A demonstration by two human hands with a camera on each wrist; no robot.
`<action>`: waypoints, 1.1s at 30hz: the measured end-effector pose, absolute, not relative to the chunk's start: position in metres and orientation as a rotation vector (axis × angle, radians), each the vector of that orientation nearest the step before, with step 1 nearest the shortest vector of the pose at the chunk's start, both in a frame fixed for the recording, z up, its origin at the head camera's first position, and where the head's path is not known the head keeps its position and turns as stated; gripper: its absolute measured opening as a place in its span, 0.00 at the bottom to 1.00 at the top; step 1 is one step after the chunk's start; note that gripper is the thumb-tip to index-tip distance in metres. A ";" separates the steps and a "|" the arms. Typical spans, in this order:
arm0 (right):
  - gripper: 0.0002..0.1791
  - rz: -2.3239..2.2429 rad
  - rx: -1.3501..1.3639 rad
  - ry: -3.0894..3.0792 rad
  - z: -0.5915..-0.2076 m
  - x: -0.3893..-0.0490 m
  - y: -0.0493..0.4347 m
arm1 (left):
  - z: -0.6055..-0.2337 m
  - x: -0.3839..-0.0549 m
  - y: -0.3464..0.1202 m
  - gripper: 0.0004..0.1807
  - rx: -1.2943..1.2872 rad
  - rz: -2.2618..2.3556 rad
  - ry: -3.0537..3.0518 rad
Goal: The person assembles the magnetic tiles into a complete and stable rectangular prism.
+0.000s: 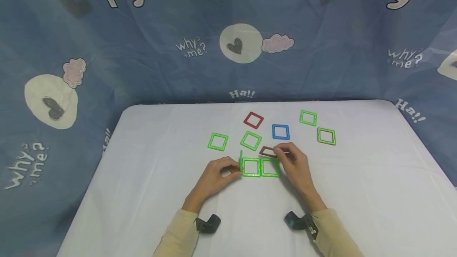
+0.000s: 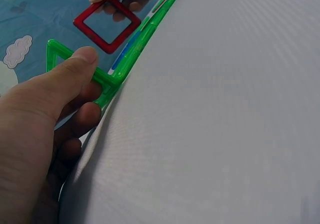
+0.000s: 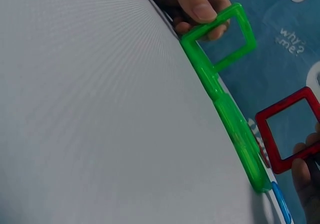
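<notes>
Two green square-frame tiles lie flat edge to edge on the white table, a left one (image 1: 251, 175) and a right one (image 1: 270, 175). A third green square tile (image 2: 102, 76) stands upright along the left one's outer edge. My left hand (image 1: 219, 173) pinches this upright tile between thumb and fingers. My right hand (image 1: 294, 165) holds a red square tile (image 3: 267, 141) by its edge, tilted and raised just behind the right flat tile. In the left wrist view, the red tile hangs beyond the green ones, apart from the upright tile.
Behind the hands lie loose square tiles: a red one (image 1: 247, 117), a blue one (image 1: 273, 132) and several green ones, including a left one (image 1: 216, 149) and a far-right one (image 1: 319, 135). A blue printed cloth (image 1: 200, 74) hangs behind the white table (image 1: 150, 162).
</notes>
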State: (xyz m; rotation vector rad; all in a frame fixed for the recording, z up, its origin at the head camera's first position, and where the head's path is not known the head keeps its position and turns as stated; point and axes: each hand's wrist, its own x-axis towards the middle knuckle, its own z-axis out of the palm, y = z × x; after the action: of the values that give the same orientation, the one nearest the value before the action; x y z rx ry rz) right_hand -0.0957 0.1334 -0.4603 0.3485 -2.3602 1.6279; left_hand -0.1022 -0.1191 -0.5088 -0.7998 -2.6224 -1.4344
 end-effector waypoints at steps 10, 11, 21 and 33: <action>0.06 1.588 0.387 -2.385 -0.459 -0.100 0.127 | -0.507 -0.102 -0.117 0.09 -0.824 -1.411 -2.617; 0.06 1.584 0.392 -2.384 -0.460 -0.100 0.126 | -0.506 -0.102 -0.117 0.09 -0.826 -1.410 -2.615; 0.07 1.613 0.383 -2.397 -0.490 -0.119 0.130 | -0.503 -0.104 -0.117 0.09 -0.832 -1.395 -2.614; 0.08 1.562 0.365 -2.502 -0.494 -0.122 0.124 | -0.508 -0.102 -0.118 0.09 -0.804 -1.393 -2.639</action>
State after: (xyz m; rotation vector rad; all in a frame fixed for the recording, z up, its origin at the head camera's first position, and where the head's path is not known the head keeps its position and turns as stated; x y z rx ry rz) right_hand -0.1217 0.1243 -0.4942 0.3650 -2.5019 1.5619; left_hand -0.1019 -0.1182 -0.5079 -0.8038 -2.6392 -1.3933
